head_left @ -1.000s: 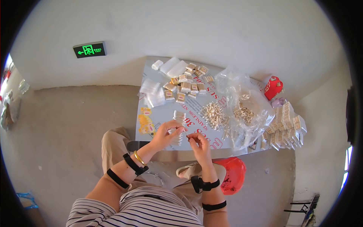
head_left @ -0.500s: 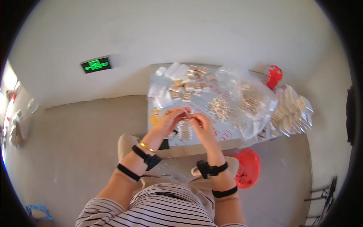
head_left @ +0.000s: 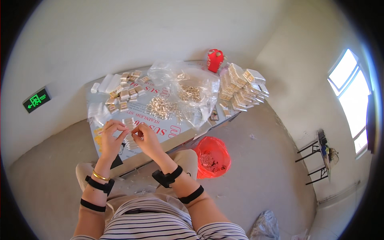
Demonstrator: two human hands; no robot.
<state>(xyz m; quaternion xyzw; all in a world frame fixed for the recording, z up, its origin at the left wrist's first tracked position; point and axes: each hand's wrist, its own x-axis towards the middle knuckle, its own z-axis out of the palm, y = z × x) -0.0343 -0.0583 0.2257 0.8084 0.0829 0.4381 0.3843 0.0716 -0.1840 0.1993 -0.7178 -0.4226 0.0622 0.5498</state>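
Observation:
My left hand (head_left: pixel 112 138) and my right hand (head_left: pixel 147 141) meet over the near left part of the table, fingers pinched close together. Whatever is between the fingertips is too small to make out. Just beneath them lies a neat row of short thin sticks (head_left: pixel 130 144) with white ends, like cotton swabs, partly covered by my hands. Beyond my right hand is a loose pile of similar sticks (head_left: pixel 161 108). Small filled boxes (head_left: pixel 124 95) with brownish faces stand in a group beyond my left hand, beside clear plastic boxes (head_left: pixel 99 112).
A large clear plastic bag (head_left: pixel 206 86) holding more sticks lies on the grey printed table (head_left: pixel 158 136). Stacked packed boxes (head_left: pixel 240 86) and a red bag (head_left: pixel 215 60) fill the far right. A red-lined bin (head_left: pixel 218 154) with scraps stands on the floor at the table's front edge.
The view has swung to the right, so the table and hands appear further left and a window now shows. My hands stay together over the row of sticks.

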